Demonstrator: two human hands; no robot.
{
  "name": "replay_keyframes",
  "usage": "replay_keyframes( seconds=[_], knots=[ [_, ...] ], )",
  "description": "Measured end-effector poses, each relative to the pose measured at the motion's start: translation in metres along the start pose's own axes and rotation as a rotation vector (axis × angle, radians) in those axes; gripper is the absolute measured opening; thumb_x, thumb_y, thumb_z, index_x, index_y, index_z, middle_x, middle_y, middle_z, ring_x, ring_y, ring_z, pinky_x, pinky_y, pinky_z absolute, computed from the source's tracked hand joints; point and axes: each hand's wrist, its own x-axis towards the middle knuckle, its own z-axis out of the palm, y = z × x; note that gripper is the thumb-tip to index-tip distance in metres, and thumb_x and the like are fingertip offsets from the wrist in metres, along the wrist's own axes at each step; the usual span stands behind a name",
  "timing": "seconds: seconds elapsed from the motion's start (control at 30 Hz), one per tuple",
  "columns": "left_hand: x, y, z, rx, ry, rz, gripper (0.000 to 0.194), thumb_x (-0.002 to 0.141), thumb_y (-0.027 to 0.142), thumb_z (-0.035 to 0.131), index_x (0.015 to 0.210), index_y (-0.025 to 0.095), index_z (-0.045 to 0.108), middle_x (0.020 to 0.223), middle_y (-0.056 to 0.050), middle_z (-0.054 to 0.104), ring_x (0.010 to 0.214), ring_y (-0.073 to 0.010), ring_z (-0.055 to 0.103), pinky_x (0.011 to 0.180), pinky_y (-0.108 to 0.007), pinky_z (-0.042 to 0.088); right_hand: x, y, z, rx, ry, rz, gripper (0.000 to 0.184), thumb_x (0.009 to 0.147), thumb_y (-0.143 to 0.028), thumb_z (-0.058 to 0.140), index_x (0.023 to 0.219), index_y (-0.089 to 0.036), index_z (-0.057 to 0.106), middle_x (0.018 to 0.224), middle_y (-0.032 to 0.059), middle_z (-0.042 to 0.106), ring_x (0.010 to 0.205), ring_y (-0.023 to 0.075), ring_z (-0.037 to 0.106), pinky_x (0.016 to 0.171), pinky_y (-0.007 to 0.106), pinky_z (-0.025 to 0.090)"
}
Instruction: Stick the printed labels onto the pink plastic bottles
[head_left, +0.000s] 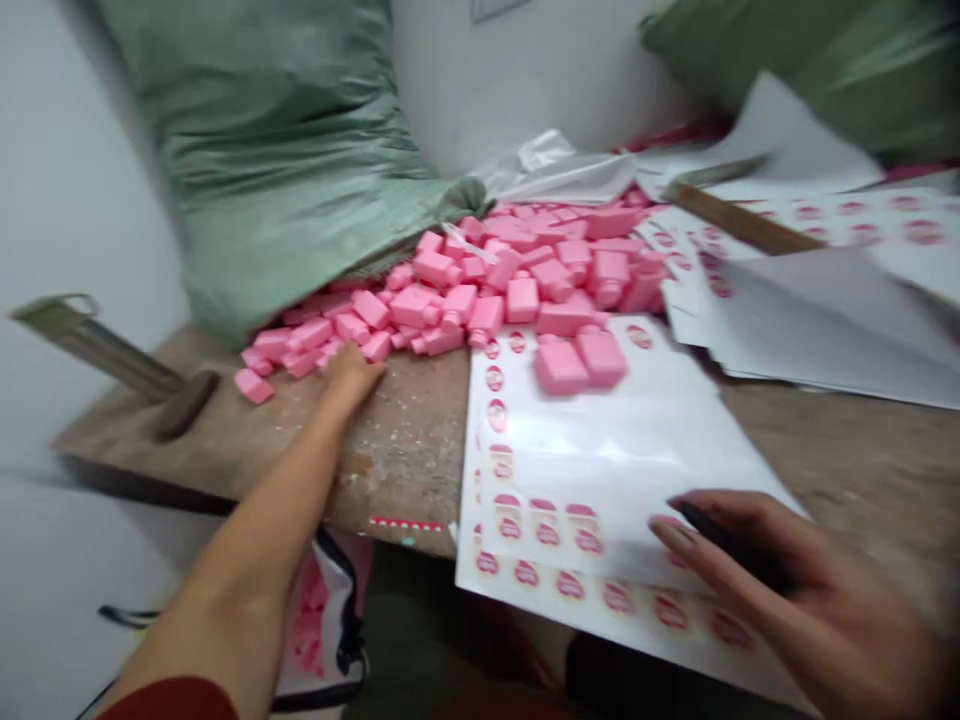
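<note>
A pile of small pink plastic bottles (517, 270) lies on a worn wooden table (405, 440). My left hand (349, 375) reaches to the near left edge of the pile, knuckles up, fingers curled among the bottles; what they grip is hidden. My right hand (787, 590) rests at the lower right on a white sticker sheet (600, 470) printed with pink labels, fingers stretched over a dark thin object I cannot make out. Two pink bottles (581, 362) lie on the sheet's far end.
A large green woven sack (285, 150) spills the bottles from the back left. More sticker sheets (817, 300) are stacked at the right, with a wooden stick (739, 222) across them. A dark-handled tool (112, 350) lies at the table's left edge. A bag (330, 620) hangs below.
</note>
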Motion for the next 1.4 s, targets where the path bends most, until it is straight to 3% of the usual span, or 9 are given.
replay_keyframes(
  seconds=[0.1,0.27,0.37,0.43,0.53,0.63,0.9,1.2,1.4],
  knots=[
    [-0.005,0.005,-0.005,-0.189,0.005,0.01,0.037,0.063,0.023,0.078,0.09,0.016,0.054,0.113,-0.013,0.063,0.123,-0.0371,0.047,0.098,-0.042,0.038,0.0,-0.014,-0.011,-0.022,-0.12,-0.006,0.037,0.078,-0.058,0.062,0.089,-0.023,0.066,0.08,0.0054,0.072,0.072,0.0251,0.068,0.05,0.031,0.049],
    [-0.052,0.025,-0.035,-0.71,-0.032,0.046,0.02,0.077,0.016,0.066,0.091,0.019,0.052,0.095,0.004,0.064,0.096,-0.0128,0.058,0.093,-0.029,0.046,-0.001,-0.018,-0.007,-0.177,-0.23,-0.169,0.028,0.09,-0.046,0.047,0.093,-0.025,0.066,0.084,0.0032,0.072,0.07,0.0218,0.066,0.063,0.034,0.049],
    [-0.099,0.041,-0.029,-1.221,-0.222,-0.132,0.014,0.081,0.01,0.055,0.092,0.018,0.057,0.084,0.0,0.067,0.085,-0.0144,0.062,0.083,-0.034,0.054,-0.002,-0.015,-0.004,-0.266,-0.243,-0.221,0.028,0.092,-0.04,0.043,0.093,-0.024,0.066,0.087,0.0028,0.073,0.071,0.0213,0.065,0.063,0.034,0.047],
    [-0.131,0.05,-0.014,-1.37,-0.396,-0.332,0.019,0.079,0.012,0.059,0.098,0.014,0.059,0.084,-0.006,0.069,0.082,-0.0187,0.066,0.073,-0.033,0.058,-0.002,-0.014,-0.002,-0.311,-0.246,-0.238,0.026,0.093,-0.038,0.043,0.093,-0.024,0.065,0.087,0.0022,0.072,0.07,0.021,0.065,0.063,0.033,0.044],
    [-0.17,0.058,0.014,-1.32,-0.644,-0.538,0.031,0.075,0.012,0.065,0.105,0.011,0.057,0.095,-0.012,0.071,0.081,-0.0203,0.069,0.066,-0.028,0.059,0.0,-0.014,0.0,-0.379,-0.231,-0.289,0.023,0.093,-0.035,0.044,0.094,-0.024,0.064,0.085,0.0017,0.073,0.071,0.021,0.065,0.064,0.032,0.041],
    [-0.19,0.062,0.035,-1.298,-0.772,-0.568,0.033,0.076,0.012,0.068,0.106,0.015,0.054,0.111,-0.014,0.069,0.098,-0.025,0.069,0.079,-0.036,0.059,0.002,-0.017,0.003,-0.433,-0.215,-0.347,0.021,0.094,-0.033,0.044,0.092,-0.024,0.062,0.079,0.001,0.072,0.064,0.0198,0.062,0.063,0.032,0.037],
    [-0.189,0.06,0.043,-1.304,-0.814,-0.585,0.04,0.076,0.011,0.069,0.11,0.019,0.051,0.127,-0.015,0.061,0.117,-0.0326,0.061,0.095,-0.052,0.052,0.001,-0.022,0.011,-0.537,-0.162,-0.466,0.023,0.096,-0.027,0.041,0.086,-0.02,0.061,0.073,0.0016,0.071,0.051,0.015,0.054,0.063,0.032,0.03],
    [-0.19,0.057,0.045,-1.339,-0.814,-0.605,0.036,0.076,0.012,0.07,0.109,0.018,0.054,0.128,-0.014,0.062,0.114,-0.0298,0.063,0.095,-0.044,0.053,0.004,-0.018,0.006,-0.373,-0.24,-0.265,0.02,0.091,-0.036,0.048,0.087,-0.025,0.063,0.071,-0.0011,0.07,0.058,0.0186,0.057,0.058,0.029,0.034],
    [-0.19,0.056,0.046,-1.409,-0.791,-0.639,0.033,0.079,0.011,0.066,0.109,0.015,0.054,0.121,-0.014,0.066,0.105,-0.0258,0.067,0.087,-0.037,0.057,0.002,-0.019,0.012,-0.556,-0.145,-0.414,0.021,0.093,-0.032,0.045,0.083,-0.021,0.06,0.071,0.0006,0.069,0.05,0.0155,0.051,0.063,0.032,0.031]
  ],
)
